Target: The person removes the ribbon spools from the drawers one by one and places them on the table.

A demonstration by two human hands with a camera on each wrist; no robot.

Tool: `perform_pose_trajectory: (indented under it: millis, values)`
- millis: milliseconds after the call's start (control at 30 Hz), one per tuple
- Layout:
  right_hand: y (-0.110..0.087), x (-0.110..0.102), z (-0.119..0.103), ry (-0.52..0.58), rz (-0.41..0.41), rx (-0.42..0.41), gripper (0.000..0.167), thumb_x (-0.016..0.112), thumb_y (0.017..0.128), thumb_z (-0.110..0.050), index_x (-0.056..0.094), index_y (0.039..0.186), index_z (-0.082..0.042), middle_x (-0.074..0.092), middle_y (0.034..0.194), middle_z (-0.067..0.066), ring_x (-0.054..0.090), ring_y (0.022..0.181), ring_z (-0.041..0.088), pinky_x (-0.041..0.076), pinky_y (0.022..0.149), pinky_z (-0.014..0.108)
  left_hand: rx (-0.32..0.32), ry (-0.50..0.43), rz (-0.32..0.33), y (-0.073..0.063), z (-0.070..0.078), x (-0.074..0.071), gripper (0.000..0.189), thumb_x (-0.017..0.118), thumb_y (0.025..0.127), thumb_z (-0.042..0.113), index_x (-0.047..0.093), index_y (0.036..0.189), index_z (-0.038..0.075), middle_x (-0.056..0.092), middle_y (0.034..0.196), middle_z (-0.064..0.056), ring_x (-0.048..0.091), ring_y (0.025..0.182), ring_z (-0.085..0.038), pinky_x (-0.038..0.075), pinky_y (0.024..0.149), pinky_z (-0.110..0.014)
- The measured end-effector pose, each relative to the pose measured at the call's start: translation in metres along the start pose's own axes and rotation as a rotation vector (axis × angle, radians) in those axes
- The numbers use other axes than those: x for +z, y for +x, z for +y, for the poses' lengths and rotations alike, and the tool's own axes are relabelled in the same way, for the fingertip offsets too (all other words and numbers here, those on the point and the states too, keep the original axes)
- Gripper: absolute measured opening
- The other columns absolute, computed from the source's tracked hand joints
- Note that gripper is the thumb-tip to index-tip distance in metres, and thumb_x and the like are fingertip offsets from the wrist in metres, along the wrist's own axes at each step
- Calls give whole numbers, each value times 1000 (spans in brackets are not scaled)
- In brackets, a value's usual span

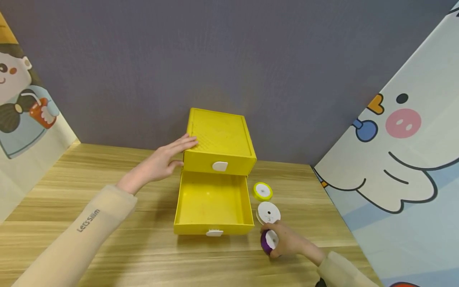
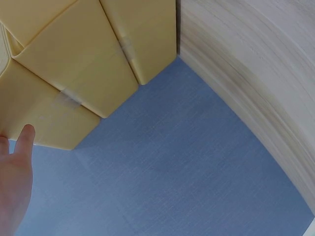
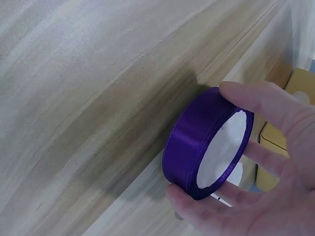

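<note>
Head view. Drawer unit (image 1: pixel 220 133), yellow, centre of the frame, against a dark grey wall (image 1: pixel 229 52). Upper drawer (image 1: pixel 197 162) shut, with a white pull. Lower drawer (image 1: pixel 211 203) pulled out, its bare yellow floor showing. Left hand (image 1: pixel 163 161), left of centre: fingers extended onto the unit's top left edge, thumb set apart below; grip wide, nothing held. Right hand (image 1: pixel 288 241), lower right of centre: thumb and fingers round a purple ribbon roll (image 1: pixel 265 242), right of the lower drawer's front. Just above it, a white spool (image 1: pixel 269 211); above that, a yellow ribbon roll (image 1: pixel 263 191). All on or over a wood-grain table (image 1: pixel 150 259). Cartoon panels at the left and right edges.

Left wrist view. Yellow unit, upper left; left hand at the lower left edge, one fingertip overlapping the unit's side. Contact there cannot be told.

Right wrist view. Purple roll, right of centre, tilted, white face rightward, pinched between thumb and fingertips. Whether it touches the table cannot be told.
</note>
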State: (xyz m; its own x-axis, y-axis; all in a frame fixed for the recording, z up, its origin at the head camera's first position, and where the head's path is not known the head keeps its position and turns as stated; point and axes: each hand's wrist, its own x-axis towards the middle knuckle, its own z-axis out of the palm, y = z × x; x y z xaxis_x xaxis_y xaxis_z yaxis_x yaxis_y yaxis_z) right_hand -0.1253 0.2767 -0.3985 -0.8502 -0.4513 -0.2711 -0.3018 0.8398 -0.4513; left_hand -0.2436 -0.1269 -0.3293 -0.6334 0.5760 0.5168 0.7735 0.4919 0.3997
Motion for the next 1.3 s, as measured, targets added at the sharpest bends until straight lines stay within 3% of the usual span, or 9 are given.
perform_pose_trajectory:
  millis: [667, 1033, 1300]
  values:
    - [-2, 12, 5, 4, 39, 41, 67, 84, 53, -7, 60, 116, -6, 55, 107, 20, 54, 98, 29, 51, 82, 51, -28, -6, -25, 0, 1, 0, 70, 62, 81, -14, 42, 144, 6, 32, 156, -14, 28, 145, -34, 42, 109, -46]
    - [-5, 9, 9, -16, 41, -48, 71, 86, 58, -14, 57, 121, -5, 52, 119, 22, 52, 107, 32, 50, 86, 41, -22, -2, -13, 0, 0, 1, 70, 63, 80, -14, 42, 144, 6, 33, 155, -14, 29, 145, -35, 42, 108, -46]
    - [-7, -13, 1, 24, -12, 8, 72, 82, 62, -11, 53, 127, -3, 49, 120, 27, 51, 105, 36, 51, 81, 55, -5, -1, 2, 0, 1, 2, 69, 63, 79, -15, 44, 143, 4, 35, 154, -16, 31, 143, -37, 43, 108, -46]
